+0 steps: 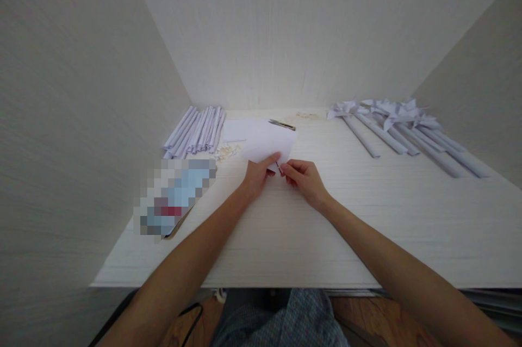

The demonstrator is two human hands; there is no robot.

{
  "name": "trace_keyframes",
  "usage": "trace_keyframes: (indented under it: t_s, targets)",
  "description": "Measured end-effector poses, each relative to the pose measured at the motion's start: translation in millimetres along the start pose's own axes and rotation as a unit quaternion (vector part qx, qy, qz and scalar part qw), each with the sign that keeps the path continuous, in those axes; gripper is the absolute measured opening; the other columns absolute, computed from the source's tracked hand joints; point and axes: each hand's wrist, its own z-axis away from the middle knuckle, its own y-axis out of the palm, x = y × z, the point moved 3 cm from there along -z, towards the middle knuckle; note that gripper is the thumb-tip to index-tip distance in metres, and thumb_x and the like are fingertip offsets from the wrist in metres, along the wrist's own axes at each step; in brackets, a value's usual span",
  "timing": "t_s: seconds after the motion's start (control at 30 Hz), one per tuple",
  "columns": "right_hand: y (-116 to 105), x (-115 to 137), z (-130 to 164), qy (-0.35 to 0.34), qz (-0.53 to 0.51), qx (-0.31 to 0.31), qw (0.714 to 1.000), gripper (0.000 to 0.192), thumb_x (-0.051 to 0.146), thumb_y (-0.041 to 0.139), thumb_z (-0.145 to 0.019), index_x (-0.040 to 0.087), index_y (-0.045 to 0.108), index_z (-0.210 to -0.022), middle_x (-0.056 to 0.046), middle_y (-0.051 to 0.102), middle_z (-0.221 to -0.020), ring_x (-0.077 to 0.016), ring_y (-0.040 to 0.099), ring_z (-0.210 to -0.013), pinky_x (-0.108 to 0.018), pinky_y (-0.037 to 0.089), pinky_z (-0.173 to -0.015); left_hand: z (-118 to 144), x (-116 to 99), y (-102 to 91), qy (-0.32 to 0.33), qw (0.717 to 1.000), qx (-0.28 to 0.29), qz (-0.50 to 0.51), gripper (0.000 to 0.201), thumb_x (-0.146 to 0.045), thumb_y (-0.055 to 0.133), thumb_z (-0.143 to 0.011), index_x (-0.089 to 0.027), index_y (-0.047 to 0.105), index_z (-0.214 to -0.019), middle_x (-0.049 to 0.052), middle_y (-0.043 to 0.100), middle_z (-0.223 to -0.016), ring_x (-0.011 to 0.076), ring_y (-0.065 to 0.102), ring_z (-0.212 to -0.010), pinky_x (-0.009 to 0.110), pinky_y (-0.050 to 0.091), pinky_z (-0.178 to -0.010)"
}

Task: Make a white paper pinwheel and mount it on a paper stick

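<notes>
A white sheet of paper (269,141) is held over the middle of the table by my left hand (258,175), its thumb lying on top near the lower corner. Close beside it, my right hand (302,178) is closed in a pinch at that same corner. A small, thin, dark-red thing (279,168) shows between the fingertips there; its kind is too small to tell. Behind the sheet lies a slim cutter-like tool (282,124) with a pointed metal end. Another piece of white paper (235,130) rests to the left, partly covered by the held sheet.
Rolled paper tubes (198,128) are stacked at the back left. Paper pinwheels on tube sticks (391,124) lie at the back right. Small pale bits (227,152) are scattered near the tubes. A blurred-out flat device (179,197) sits left. Walls (261,37) enclose the table.
</notes>
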Motion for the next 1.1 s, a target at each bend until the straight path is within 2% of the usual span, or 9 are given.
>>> trace_keyframes:
  t_s: [0.13, 0.33, 0.43, 0.6, 0.73, 0.83, 0.93, 1.03, 1.1]
  targets:
    - [-0.4, -2.7, -0.5, -0.009, 0.021, -0.004, 1.000, 0.034, 0.047, 0.059, -0.065, 0.018, 0.050, -0.050, 0.006, 0.039, -0.040, -0.0064, 0.031, -0.039, -0.023, 0.021, -0.041, 1.0, 0.5, 0.3, -0.010, 1.000, -0.005, -0.017, 0.017, -0.020, 0.068, -0.051, -0.016, 0.054, -0.059, -0.004, 0.053, -0.051, 0.0072, 0.046, -0.042, 0.019, 0.030, -0.038]
    - [-2.3, -4.9, -1.8, -0.047, 0.072, -0.049, 0.995, 0.028, 0.039, 0.056, -0.069, 0.019, 0.046, -0.052, 0.007, 0.035, -0.042, -0.0072, 0.029, -0.043, -0.023, 0.020, -0.042, 0.0, 2.1, -0.3, 0.002, 0.999, 0.003, -0.035, 0.017, -0.024, 0.068, -0.052, -0.016, 0.054, -0.057, -0.003, 0.055, -0.051, 0.0069, 0.047, -0.045, 0.018, 0.030, -0.038]
    - [-0.6, -4.2, -1.8, -0.045, 0.077, -0.037, 0.995, 0.027, 0.038, 0.054, -0.071, 0.019, 0.045, -0.053, 0.007, 0.037, -0.042, -0.0077, 0.031, -0.043, -0.023, 0.022, -0.042, -0.8, 1.8, -0.1, 0.007, 1.000, 0.001, -0.020, 0.016, -0.022, 0.068, -0.052, -0.015, 0.053, -0.056, -0.004, 0.054, -0.051, 0.0063, 0.046, -0.045, 0.018, 0.030, -0.038]
    - [1.9, -3.8, -2.7, -0.048, 0.076, -0.008, 0.996, 0.024, 0.036, 0.059, -0.066, 0.019, 0.048, -0.054, 0.007, 0.038, -0.043, -0.0073, 0.033, -0.043, -0.022, 0.022, -0.042, -0.4, -0.3, -1.0, 0.004, 0.999, -0.036, 0.017, 0.019, -0.018, 0.068, -0.050, -0.016, 0.054, -0.063, -0.005, 0.053, -0.052, 0.0067, 0.046, -0.044, 0.018, 0.029, -0.038]
    - [1.4, -4.1, -1.7, -0.050, 0.069, 0.004, 0.996, 0.022, 0.036, 0.060, -0.066, 0.018, 0.051, -0.056, 0.006, 0.040, -0.045, -0.0073, 0.034, -0.044, -0.022, 0.023, -0.041, -1.8, -2.3, -2.5, 0.009, 0.998, -0.035, 0.041, 0.019, -0.020, 0.067, -0.052, -0.016, 0.052, -0.062, -0.006, 0.050, -0.051, 0.0061, 0.044, -0.044, 0.018, 0.029, -0.039]
    - [-2.4, -3.4, 0.6, -0.048, 0.012, -0.038, 0.998, 0.019, 0.036, 0.057, -0.070, 0.019, 0.049, -0.065, 0.006, 0.042, -0.051, -0.0069, 0.038, -0.045, -0.020, 0.027, -0.040, -3.6, -2.6, -4.1, 0.008, 0.998, -0.037, 0.043, 0.020, -0.022, 0.068, -0.052, -0.016, 0.053, -0.063, -0.006, 0.050, -0.052, 0.0061, 0.044, -0.045, 0.019, 0.030, -0.040]
    - [-5.3, -0.1, 2.7, -0.088, -0.042, -0.065, 0.993, 0.019, 0.031, 0.057, -0.071, 0.022, 0.046, -0.084, 0.004, 0.049, -0.072, -0.0068, 0.046, -0.053, -0.019, 0.033, -0.043, -4.3, -1.6, -3.6, 0.010, 0.999, -0.019, 0.037, 0.022, -0.022, 0.069, -0.051, -0.016, 0.055, -0.066, -0.006, 0.053, -0.055, 0.0066, 0.046, -0.046, 0.019, 0.029, -0.040]
    - [-5.1, 2.4, 3.5, -0.120, -0.014, -0.054, 0.991, 0.025, 0.025, 0.057, -0.071, 0.024, 0.046, -0.093, 0.003, 0.050, -0.081, -0.0071, 0.047, -0.057, -0.020, 0.036, -0.047, -3.6, 0.4, -2.5, 0.006, 1.000, -0.004, 0.030, 0.022, -0.020, 0.070, -0.050, -0.016, 0.056, -0.067, -0.005, 0.056, -0.056, 0.0067, 0.047, -0.047, 0.019, 0.030, -0.040]
    - [-6.5, 3.9, 4.4, -0.140, 0.012, -0.076, 0.987, 0.025, 0.022, 0.057, -0.071, 0.023, 0.045, -0.092, 0.003, 0.051, -0.080, -0.0073, 0.047, -0.058, -0.022, 0.037, -0.051, -3.0, 1.8, -2.1, 0.000, 1.000, -0.001, 0.018, 0.022, -0.019, 0.071, -0.049, -0.016, 0.057, -0.066, -0.004, 0.057, -0.057, 0.0070, 0.047, -0.046, 0.019, 0.030, -0.040]
